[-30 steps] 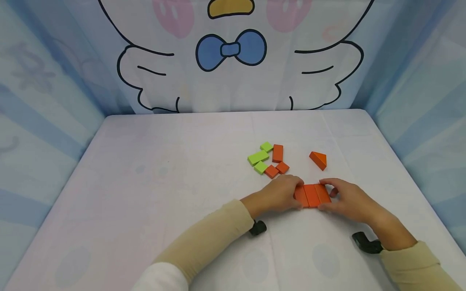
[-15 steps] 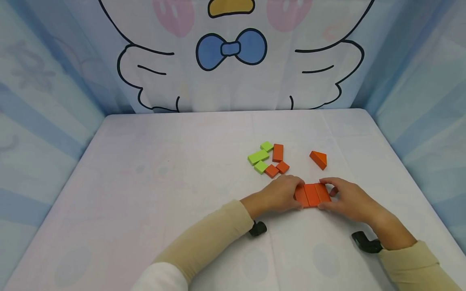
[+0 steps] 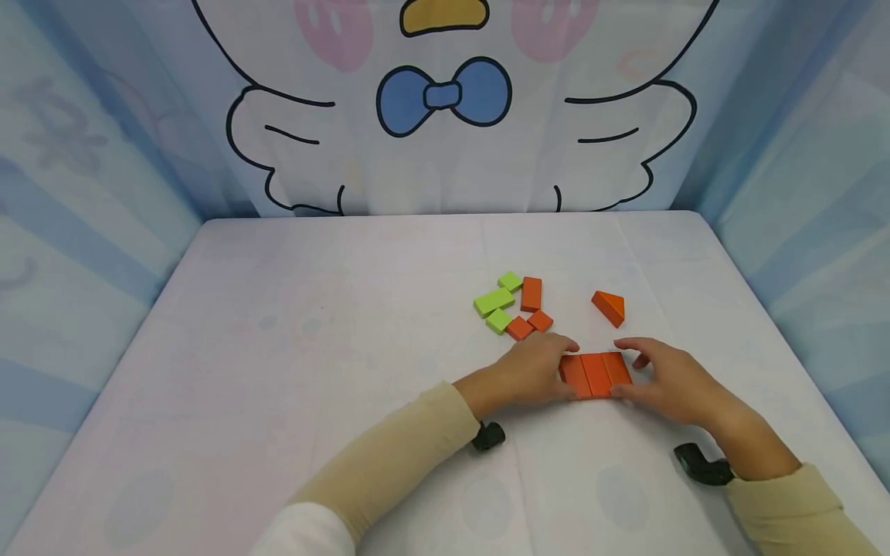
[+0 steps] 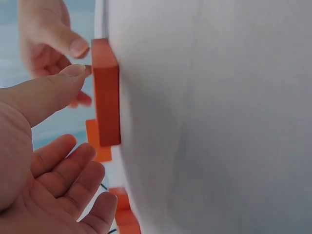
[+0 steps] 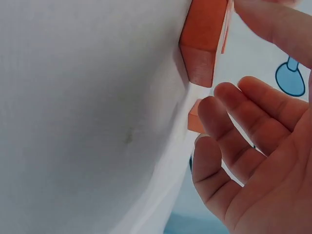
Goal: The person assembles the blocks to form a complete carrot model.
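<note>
Three orange blocks lie side by side as a flat row [image 3: 595, 374] on the white table [image 3: 313, 347]. My left hand [image 3: 535, 369] rests against the row's left end. In the left wrist view its thumb [image 4: 58, 80] touches the block edge [image 4: 106, 92], and the other fingers hang relaxed, away from the row. My right hand [image 3: 660, 378] sits at the row's right end with its thumb by the near corner. In the right wrist view its fingers [image 5: 234, 126] are spread, clear of the block [image 5: 202, 34].
Just behind the left hand sits a cluster of green blocks [image 3: 494, 301] and small orange blocks [image 3: 531, 293]. An orange wedge [image 3: 609, 306] lies alone behind the right hand. Printed fabric walls close the table's back and sides.
My right hand's fingers have lifted off the row's far right corner and opened. The left hand and the row have stayed put.
</note>
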### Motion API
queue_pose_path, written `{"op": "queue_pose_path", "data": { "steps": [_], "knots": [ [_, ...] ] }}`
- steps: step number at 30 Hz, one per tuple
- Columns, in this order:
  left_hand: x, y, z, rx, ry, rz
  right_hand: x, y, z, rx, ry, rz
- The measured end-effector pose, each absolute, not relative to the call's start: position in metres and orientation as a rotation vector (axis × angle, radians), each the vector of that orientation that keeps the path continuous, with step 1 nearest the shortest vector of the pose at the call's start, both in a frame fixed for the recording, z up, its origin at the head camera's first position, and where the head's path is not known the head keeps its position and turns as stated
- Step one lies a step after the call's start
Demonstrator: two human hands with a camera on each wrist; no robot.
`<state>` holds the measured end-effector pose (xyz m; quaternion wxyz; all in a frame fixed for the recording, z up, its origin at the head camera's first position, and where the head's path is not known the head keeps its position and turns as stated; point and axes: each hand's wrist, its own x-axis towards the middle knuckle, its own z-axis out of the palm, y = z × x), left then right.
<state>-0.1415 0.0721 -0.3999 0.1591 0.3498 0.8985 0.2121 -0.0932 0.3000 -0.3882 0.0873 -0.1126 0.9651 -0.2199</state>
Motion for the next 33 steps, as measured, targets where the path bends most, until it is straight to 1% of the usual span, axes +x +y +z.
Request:
{"op": "queue_pose_path", "data": {
  "steps": [10,16,25,33],
  "knots": [
    [-0.165,0.039,-0.393,0.846,2.625,0.676,-0.091,0.297,-0.388,-0.310,2.860,-0.698],
    [-0.178,0.025,-0.396,0.753,2.669,0.701,-0.091,0.298,-0.390,-0.309,2.861,-0.704],
    [-0.191,0.024,-0.403,0.739,2.715,0.654,-0.093,0.299,-0.391,-0.286,2.848,-0.702],
    [-0.192,0.029,-0.406,0.787,2.745,0.569,-0.094,0.300,-0.392,-0.287,2.835,-0.719]
  ]
}}
